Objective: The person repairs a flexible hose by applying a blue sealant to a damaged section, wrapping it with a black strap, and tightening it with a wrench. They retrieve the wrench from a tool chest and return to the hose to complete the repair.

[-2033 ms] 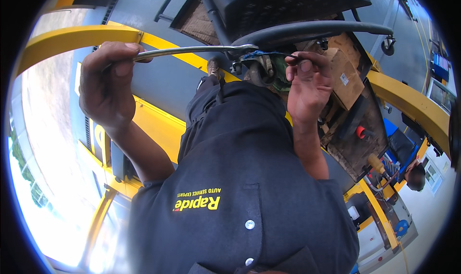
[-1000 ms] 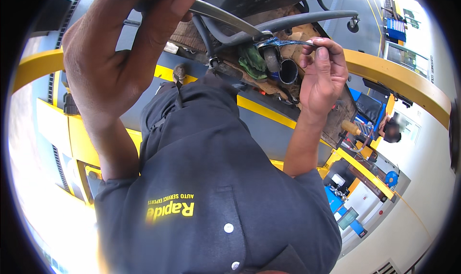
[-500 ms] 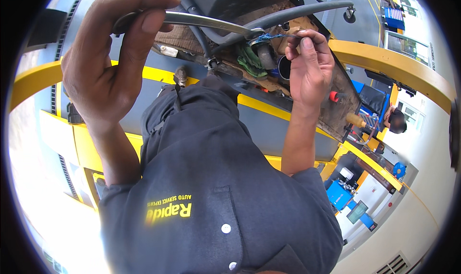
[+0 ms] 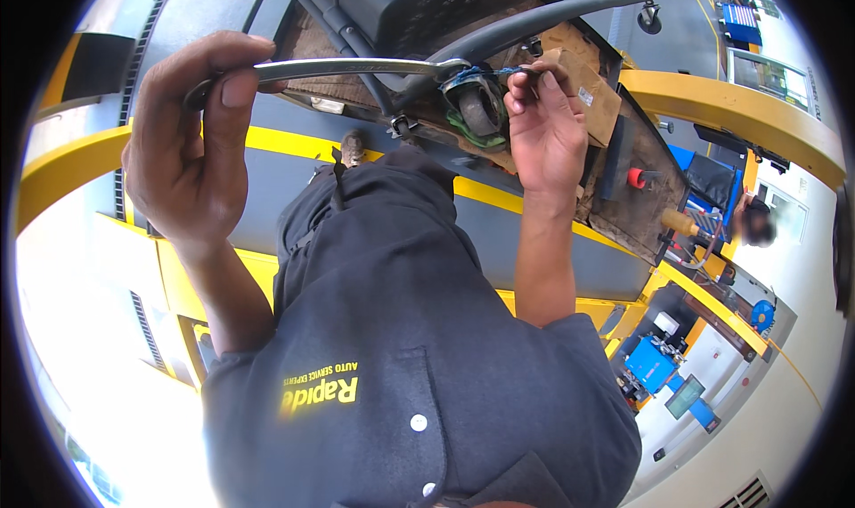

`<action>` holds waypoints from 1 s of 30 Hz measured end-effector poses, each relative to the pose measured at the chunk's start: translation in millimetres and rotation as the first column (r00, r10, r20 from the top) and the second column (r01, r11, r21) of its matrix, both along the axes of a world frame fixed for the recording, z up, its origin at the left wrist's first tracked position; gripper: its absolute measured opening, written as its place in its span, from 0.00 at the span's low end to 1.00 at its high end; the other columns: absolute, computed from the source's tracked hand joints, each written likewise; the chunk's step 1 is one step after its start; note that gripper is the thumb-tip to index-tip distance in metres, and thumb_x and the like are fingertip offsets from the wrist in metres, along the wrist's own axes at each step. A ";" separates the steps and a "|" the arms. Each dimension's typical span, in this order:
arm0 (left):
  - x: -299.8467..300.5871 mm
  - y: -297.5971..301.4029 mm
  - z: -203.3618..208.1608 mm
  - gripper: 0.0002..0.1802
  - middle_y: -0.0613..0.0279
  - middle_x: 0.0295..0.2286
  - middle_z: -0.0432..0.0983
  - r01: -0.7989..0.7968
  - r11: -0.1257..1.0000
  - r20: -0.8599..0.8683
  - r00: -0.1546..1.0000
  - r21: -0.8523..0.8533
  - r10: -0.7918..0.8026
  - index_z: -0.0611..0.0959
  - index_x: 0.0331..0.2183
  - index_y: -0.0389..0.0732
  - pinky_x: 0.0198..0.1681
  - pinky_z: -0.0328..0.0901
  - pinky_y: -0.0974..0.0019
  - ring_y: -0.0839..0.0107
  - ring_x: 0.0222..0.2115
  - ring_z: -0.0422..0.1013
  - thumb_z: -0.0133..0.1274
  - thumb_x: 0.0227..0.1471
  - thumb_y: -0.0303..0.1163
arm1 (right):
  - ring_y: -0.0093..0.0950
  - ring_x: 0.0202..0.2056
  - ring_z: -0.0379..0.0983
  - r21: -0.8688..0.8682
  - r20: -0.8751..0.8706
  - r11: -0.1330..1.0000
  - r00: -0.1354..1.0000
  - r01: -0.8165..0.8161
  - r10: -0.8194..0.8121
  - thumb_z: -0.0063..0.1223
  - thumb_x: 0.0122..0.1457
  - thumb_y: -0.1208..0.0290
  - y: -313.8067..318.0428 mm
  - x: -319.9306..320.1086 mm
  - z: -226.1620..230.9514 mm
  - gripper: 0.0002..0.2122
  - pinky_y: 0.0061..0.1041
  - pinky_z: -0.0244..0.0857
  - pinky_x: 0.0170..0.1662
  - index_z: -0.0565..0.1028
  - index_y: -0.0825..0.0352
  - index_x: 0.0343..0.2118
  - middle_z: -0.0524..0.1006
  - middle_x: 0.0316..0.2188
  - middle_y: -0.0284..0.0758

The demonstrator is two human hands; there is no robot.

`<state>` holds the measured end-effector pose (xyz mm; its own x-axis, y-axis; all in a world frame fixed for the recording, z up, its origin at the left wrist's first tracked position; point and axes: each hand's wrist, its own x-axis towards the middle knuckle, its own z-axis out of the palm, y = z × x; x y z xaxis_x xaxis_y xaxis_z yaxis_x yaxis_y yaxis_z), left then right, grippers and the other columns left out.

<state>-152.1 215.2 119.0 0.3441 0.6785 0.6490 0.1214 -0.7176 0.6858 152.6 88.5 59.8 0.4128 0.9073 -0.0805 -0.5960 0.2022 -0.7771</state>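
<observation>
My left hand (image 4: 200,134), raised at the left, pinches one end of a long silver wrench (image 4: 356,65) between thumb and fingers. The wrench's far end rests at the top of a caster wheel (image 4: 481,112) with a dark tread. My right hand (image 4: 548,134) is on the wheel's other side, thumb and fingertips pressed together on a frayed blue strand (image 4: 508,70). That strand runs from the fingertips to the wrench end and the wheel mount. Green cloth (image 4: 481,140) shows just below and behind the wheel.
A grey tubular leg (image 4: 534,20) on a small caster (image 4: 650,16) crosses above the work. Under it, a worn workbench (image 4: 637,214) carries a cardboard box (image 4: 583,94). Curved yellow bars (image 4: 739,112) flank me. Another person (image 4: 757,219) is far right.
Both hands, the wrench and the blue strand have shifted left in the picture, and the left hand sits lower. The right hand now lies closer to the wheel, and the cardboard box shows more.
</observation>
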 end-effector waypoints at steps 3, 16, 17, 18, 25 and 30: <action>0.2 -2.3 -1.0 0.08 0.56 0.35 0.84 -0.007 1.000 0.018 1.000 -0.030 0.008 0.82 0.43 0.33 0.35 0.73 0.76 0.72 0.32 0.82 0.56 0.63 0.25 | 0.24 0.37 0.75 0.022 0.082 1.000 0.996 -0.020 0.018 0.53 0.68 0.75 3.0 -7.5 10.8 0.08 0.21 0.66 0.39 0.78 0.73 0.46 0.81 0.38 0.40; 3.6 -18.0 23.1 0.09 0.51 0.33 0.83 -0.084 0.987 -0.131 0.986 0.140 0.103 0.80 0.43 0.29 0.37 0.74 0.70 0.66 0.33 0.80 0.58 0.61 0.23 | 0.20 0.31 0.77 0.048 0.386 0.945 0.867 0.323 -0.316 0.57 0.65 0.79 -11.6 -13.0 28.5 0.06 0.15 0.65 0.33 0.79 0.74 0.43 0.81 0.32 0.34; 4.8 -18.4 26.3 0.10 0.50 0.33 0.83 -0.069 0.986 -0.128 0.988 0.151 0.089 0.80 0.43 0.29 0.37 0.74 0.70 0.66 0.32 0.80 0.58 0.60 0.22 | 0.20 0.32 0.77 0.074 0.464 0.939 0.821 0.336 -0.331 0.57 0.65 0.79 -14.5 -11.3 34.5 0.06 0.15 0.66 0.34 0.79 0.74 0.43 0.81 0.33 0.34; 5.7 -18.7 28.8 0.11 0.48 0.32 0.82 -0.062 0.987 -0.093 0.993 0.149 0.076 0.79 0.44 0.27 0.37 0.75 0.68 0.65 0.31 0.79 0.58 0.60 0.21 | 0.20 0.32 0.77 0.101 0.539 0.932 0.769 0.348 -0.345 0.57 0.65 0.80 -17.3 -9.9 40.1 0.06 0.15 0.67 0.34 0.79 0.74 0.43 0.81 0.33 0.33; -19.1 -13.3 39.2 0.13 0.46 0.34 0.82 -0.079 0.987 -0.082 0.992 0.140 0.091 0.78 0.46 0.26 0.37 0.77 0.67 0.64 0.31 0.80 0.56 0.63 0.25 | 0.17 0.33 0.76 0.087 0.702 0.942 0.651 0.324 -0.288 0.59 0.64 0.80 -17.1 -5.1 50.1 0.07 0.13 0.68 0.36 0.80 0.73 0.43 0.81 0.34 0.32; -27.1 -17.2 27.5 0.13 0.47 0.34 0.82 -0.099 0.992 -0.029 0.994 0.072 0.101 0.79 0.45 0.27 0.38 0.77 0.68 0.65 0.33 0.81 0.56 0.63 0.26 | 0.16 0.33 0.75 0.075 0.765 0.942 0.586 0.328 -0.265 0.59 0.64 0.80 -14.7 -10.3 45.8 0.06 0.13 0.68 0.36 0.81 0.72 0.42 0.81 0.33 0.31</action>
<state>-179.3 198.0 146.5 0.2986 0.6639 0.6857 0.2166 -0.7468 0.6287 142.3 73.8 105.7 0.5992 0.7282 0.3327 0.2926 0.1876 -0.9377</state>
